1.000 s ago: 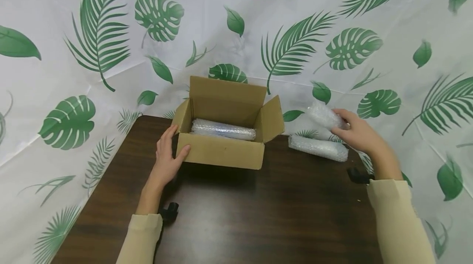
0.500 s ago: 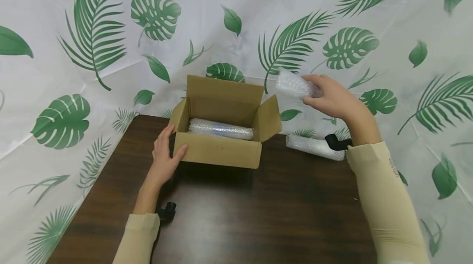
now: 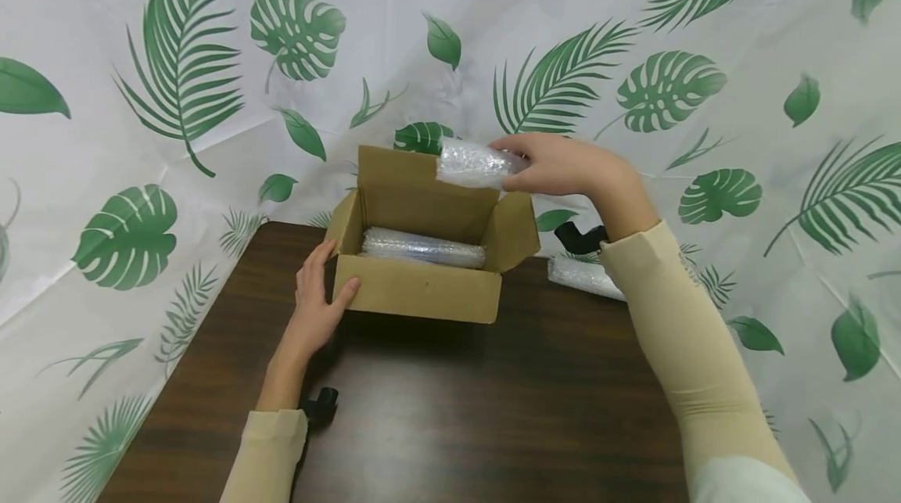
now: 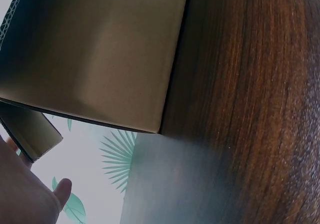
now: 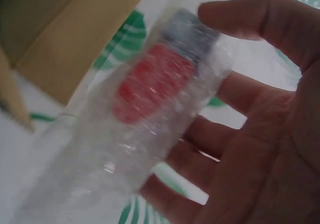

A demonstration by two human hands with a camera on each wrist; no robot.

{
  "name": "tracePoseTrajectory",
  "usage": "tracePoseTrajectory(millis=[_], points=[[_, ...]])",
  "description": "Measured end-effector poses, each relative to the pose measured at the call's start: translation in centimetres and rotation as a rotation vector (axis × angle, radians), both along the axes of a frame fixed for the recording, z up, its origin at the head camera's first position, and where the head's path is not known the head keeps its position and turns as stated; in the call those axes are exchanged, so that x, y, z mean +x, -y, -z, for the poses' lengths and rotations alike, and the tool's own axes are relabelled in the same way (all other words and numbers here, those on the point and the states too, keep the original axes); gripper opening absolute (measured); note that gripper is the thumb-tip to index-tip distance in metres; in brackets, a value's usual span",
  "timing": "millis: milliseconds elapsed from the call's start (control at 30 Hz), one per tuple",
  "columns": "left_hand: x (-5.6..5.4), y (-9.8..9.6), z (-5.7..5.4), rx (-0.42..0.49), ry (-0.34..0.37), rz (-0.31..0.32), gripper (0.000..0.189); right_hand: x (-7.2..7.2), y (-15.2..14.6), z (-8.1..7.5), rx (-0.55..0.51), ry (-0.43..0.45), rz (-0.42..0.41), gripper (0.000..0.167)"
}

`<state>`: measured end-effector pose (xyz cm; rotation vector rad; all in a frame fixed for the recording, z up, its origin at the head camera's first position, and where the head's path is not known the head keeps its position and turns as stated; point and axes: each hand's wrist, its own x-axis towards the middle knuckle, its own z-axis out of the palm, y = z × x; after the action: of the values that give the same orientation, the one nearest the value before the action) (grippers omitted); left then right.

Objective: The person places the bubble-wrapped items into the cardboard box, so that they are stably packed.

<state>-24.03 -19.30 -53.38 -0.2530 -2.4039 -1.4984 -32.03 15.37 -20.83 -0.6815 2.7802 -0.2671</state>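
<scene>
An open cardboard box (image 3: pixel 422 290) stands on the table with its flaps up. My left hand (image 3: pixel 314 307) holds its left front corner, thumb on the front and fingers along the left flap. Inside lies a bubble-wrapped roll (image 3: pixel 424 247). Above the back right of the box, my right hand (image 3: pixel 563 164) grips another bubble-wrapped item (image 3: pixel 472 163) at its right end. Through the wrap in the right wrist view, the item (image 5: pixel 155 79) shows a red rounded part and a grey end; its exact kind is unclear. The thumb and fingers hold opposite sides of it.
A further bubble-wrapped roll (image 3: pixel 584 276) lies on the dark wooden table (image 3: pixel 436 409), right of the box and partly behind the right forearm. A white leaf-print cloth (image 3: pixel 394 34) hangs behind the table. The box's right flap (image 3: pixel 514 229) leans outward.
My right hand has lifted the bubble-wrapped item from above the roll at the right and carried it left, over the box. The left hand and box have stayed in place.
</scene>
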Motion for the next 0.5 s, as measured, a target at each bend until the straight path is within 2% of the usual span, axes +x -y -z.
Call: tracePoseTrajectory(millis=[100,233,367,500], points=[[0.1,0.0,-0.1,-0.002,-0.003,-0.002,0.077,-0.3,2.1,0.1,0.022,0.076,-0.036,0.070],[0.2,0.0,-0.2,0.001,-0.010,-0.001,0.077,-0.9,4.9,1.2,0.044,0.143,-0.117,0.071],[0.4,0.0,-0.2,0.005,-0.010,0.000,0.077,-1.3,7.6,3.5,0.078,0.165,-0.185,0.070],[0.3,-0.1,-0.4,0.008,-0.016,0.004,0.077,-2.1,9.7,6.3,0.107,0.197,-0.211,0.069]])
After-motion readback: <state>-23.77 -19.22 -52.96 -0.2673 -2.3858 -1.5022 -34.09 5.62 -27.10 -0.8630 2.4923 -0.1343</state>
